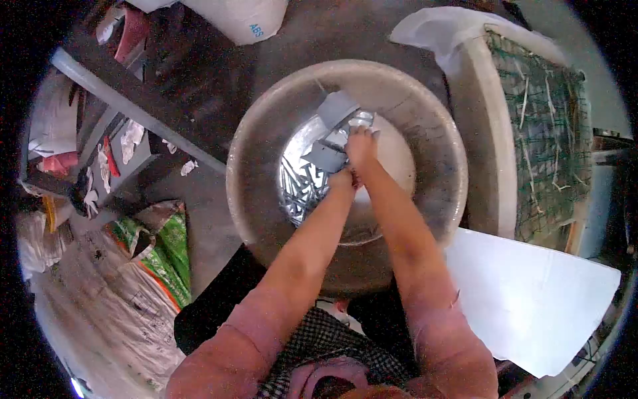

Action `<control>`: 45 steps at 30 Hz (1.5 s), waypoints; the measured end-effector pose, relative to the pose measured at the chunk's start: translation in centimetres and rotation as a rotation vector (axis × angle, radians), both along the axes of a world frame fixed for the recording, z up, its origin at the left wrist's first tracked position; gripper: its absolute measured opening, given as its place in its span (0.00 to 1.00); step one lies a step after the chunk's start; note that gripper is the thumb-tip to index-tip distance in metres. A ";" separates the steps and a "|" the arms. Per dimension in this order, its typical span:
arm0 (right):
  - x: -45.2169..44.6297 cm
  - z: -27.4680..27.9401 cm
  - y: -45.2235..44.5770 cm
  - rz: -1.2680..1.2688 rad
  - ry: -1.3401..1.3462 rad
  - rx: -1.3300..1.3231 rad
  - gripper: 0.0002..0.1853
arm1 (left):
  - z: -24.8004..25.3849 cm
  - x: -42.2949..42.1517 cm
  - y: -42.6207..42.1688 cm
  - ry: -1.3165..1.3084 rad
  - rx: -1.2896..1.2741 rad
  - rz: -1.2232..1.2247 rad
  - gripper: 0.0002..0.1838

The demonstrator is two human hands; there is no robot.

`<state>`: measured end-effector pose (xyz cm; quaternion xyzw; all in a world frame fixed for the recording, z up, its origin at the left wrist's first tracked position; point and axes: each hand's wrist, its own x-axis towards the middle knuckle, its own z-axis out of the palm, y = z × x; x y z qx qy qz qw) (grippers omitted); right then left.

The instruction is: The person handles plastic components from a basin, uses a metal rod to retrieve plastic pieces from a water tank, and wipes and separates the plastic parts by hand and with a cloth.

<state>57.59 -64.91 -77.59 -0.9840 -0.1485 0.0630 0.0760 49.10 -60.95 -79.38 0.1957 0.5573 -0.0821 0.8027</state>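
Note:
Both hands reach into a large round tub (242, 179). My right hand (361, 147) has its fingers curled at a grey piece with shiny metal parts, near the middle of the tub. Just below and left of it, my left hand (343, 179) is close to a grey block (325, 157); its fingers are mostly hidden. Another grey block (337, 108) lies farther up in the tub. Many long shiny metal pieces (299, 189) are heaped at the tub's left side. What exactly my fingers grip is too small to tell.
A crate with green netting (548, 133) stands at the right, above a white board (531, 292). Woven sacks (113, 286) lie at the lower left. A metal frame (139, 110) is at the upper left, and a white bag (236, 16) at the top.

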 end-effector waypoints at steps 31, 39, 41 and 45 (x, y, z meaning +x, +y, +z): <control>-19.1 39.7 -3.0 0.029 -0.260 0.995 0.15 | 44.7 -10.9 5.7 -1.245 0.602 -0.653 0.32; -21.4 39.9 -4.7 0.471 -0.389 0.647 0.17 | 44.2 -12.8 6.1 -1.044 0.199 -0.514 0.16; -21.5 43.8 -6.1 0.280 -0.002 0.897 0.15 | 44.6 -13.1 6.6 -1.048 0.165 -0.629 0.17; -17.8 45.6 -7.9 -0.082 -0.055 0.810 0.11 | 45.1 -13.4 6.4 -1.062 0.277 -0.657 0.15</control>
